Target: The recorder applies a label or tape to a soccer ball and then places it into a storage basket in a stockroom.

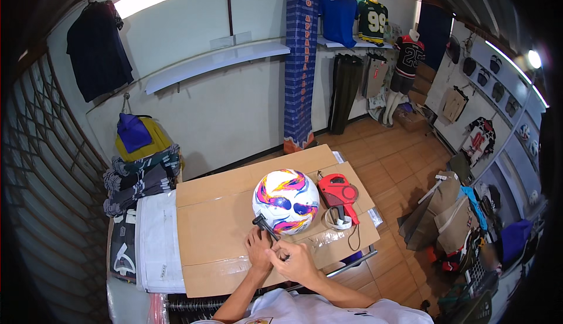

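Observation:
A white ball with pink, orange and purple patterns (286,201) rests on a flat cardboard sheet (211,222). At its near left side is a black tool with a T-shaped end (260,221), perhaps a small hand pump. My right hand (292,260) is closed around the tool's lower end. Beside it, my left hand (258,247) lies close to the shaft, fingers towards the T-shaped end; whether it grips the tool is unclear. Right of the ball lies a red price label gun (341,192), and a roll of tape (338,219) sits against its handle.
Folded garments (143,183) are stacked left of the cardboard, near a white wrapped bundle (159,240). A metal rail (352,262) runs along the near right edge. Clothes hang on a rack (457,222) at the right. A patterned pillar (301,60) stands beyond the table.

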Action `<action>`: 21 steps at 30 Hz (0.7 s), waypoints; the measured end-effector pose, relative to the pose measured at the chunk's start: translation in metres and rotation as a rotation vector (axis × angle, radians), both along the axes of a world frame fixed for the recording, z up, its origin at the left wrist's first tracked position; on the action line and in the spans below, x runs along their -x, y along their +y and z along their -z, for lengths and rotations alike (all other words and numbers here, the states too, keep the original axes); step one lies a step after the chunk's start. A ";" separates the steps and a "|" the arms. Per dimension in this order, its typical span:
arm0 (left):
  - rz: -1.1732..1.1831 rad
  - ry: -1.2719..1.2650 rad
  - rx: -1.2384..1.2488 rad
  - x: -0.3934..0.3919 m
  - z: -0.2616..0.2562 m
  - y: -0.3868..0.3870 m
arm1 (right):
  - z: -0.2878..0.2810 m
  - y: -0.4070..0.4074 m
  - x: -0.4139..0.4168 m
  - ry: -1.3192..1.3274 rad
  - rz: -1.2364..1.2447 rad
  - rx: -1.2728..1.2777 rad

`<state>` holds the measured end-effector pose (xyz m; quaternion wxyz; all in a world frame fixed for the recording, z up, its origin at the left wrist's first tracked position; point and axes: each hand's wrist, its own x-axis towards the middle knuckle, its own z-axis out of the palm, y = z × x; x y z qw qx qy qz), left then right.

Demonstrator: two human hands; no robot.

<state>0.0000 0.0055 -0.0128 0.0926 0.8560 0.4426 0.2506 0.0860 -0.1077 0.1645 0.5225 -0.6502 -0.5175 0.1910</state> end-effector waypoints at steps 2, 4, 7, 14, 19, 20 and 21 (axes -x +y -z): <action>-0.008 0.007 -0.003 0.001 0.000 -0.001 | 0.012 0.002 0.001 0.009 0.001 0.017; 0.012 -0.021 0.003 -0.001 -0.008 -0.001 | 0.015 0.004 0.002 -0.016 0.006 -0.006; 0.005 -0.034 -0.020 -0.001 -0.004 0.002 | 0.007 0.002 -0.005 0.022 -0.047 0.038; -0.030 -0.055 0.085 -0.001 -0.015 -0.003 | -0.062 -0.031 -0.009 0.029 -0.112 -0.066; -0.028 -0.029 0.068 -0.001 -0.006 -0.002 | -0.038 -0.019 -0.007 -0.092 -0.078 -0.089; -0.029 -0.029 0.071 -0.001 -0.003 -0.001 | -0.025 -0.015 -0.005 -0.092 -0.079 -0.087; -0.027 -0.010 0.057 -0.002 -0.001 0.000 | -0.010 -0.011 -0.003 -0.098 -0.088 -0.085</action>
